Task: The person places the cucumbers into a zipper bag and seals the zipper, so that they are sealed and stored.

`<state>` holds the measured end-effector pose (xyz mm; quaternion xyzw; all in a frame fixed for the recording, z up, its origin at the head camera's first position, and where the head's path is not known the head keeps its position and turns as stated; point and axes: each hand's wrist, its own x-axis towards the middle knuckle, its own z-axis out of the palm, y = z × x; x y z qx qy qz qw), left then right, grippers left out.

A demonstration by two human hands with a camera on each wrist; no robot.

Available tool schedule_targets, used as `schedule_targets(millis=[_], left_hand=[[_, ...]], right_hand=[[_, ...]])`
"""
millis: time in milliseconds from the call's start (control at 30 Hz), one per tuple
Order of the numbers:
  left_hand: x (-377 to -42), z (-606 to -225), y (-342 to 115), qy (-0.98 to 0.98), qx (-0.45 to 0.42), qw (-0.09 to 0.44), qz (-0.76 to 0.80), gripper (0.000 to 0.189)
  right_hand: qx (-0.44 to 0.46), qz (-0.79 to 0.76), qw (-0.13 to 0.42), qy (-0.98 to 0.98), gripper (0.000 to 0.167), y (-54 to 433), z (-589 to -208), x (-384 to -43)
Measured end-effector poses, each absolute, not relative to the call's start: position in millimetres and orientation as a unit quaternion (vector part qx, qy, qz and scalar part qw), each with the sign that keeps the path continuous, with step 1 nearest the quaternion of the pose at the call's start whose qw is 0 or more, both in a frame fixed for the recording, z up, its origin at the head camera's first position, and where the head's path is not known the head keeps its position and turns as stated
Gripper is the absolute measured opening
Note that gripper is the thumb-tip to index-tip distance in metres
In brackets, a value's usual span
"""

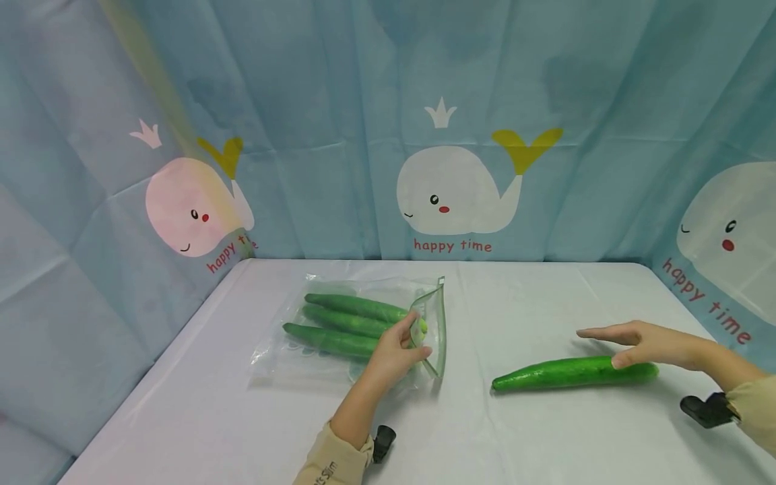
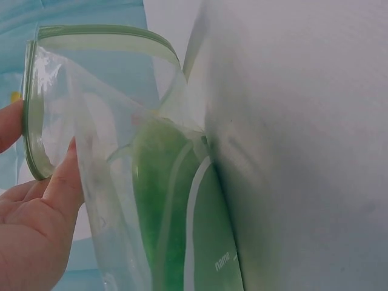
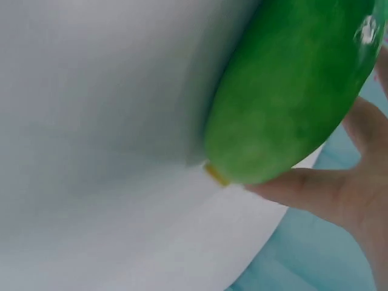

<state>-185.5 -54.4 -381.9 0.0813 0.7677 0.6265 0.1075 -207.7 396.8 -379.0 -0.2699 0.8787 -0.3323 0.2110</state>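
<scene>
While left hand [image 1: 393, 353] pinches bag rim [image 1: 444, 327] | right hand [image 1: 655, 343] spread by cucumber [image 1: 558, 375] | tabletop [image 1: 469, 350] between

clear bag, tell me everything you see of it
The clear bag looks like thin plastic, with a green rim around its gaping mouth and a green patch reading "name". It lies on the white table, mouth rightward in the head view, three cucumbers inside. The left hand touches it at the mouth.

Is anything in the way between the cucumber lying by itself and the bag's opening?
No, nothing visible stands between the loose cucumber and the opening of the clear bag, just white table. The left hand is at the opening, which gapes toward the cucumber's side.
</scene>
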Motion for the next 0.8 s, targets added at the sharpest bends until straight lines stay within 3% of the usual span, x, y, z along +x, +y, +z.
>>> schedule_targets(millis=[200,800], left_hand=[[-186.2,-383.7,-54.3,0.768,0.082,0.108,0.627,0.074],[-184.9,-383.3,-54.9,0.767,0.088,0.102,0.627,0.074]], right_hand=[[-0.249,-0.345,0.283,0.859,0.055,407.8,-387.2,-208.7],[-0.295,-0.289,0.210,0.886,0.065,407.1,-401.6,-205.8]])
